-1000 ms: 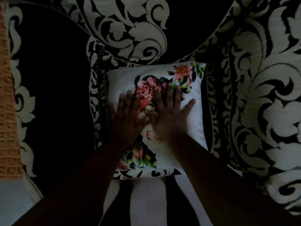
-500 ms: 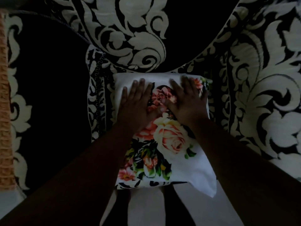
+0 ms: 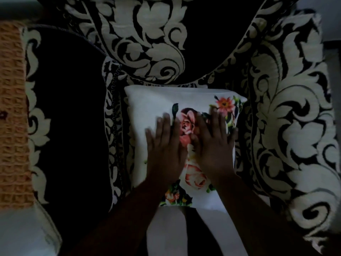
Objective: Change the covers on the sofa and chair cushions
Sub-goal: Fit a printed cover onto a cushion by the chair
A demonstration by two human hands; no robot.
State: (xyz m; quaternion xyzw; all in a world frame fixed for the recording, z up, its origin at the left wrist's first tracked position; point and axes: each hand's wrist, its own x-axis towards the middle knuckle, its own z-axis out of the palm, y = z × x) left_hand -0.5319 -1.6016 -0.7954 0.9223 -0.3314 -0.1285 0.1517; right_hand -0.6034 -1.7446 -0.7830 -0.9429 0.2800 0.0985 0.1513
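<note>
On floral cushion (image 3: 147,108): left hand (image 3: 164,154), right hand (image 3: 212,150) flat, fingers straight, tips blurred.

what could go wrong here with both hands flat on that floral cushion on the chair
Neither the left hand nor the right hand has a grip on the cushion; both just press flat, so it may slide on the chair. Its near edge sits at the seat front, so a push could tip it off.
</note>
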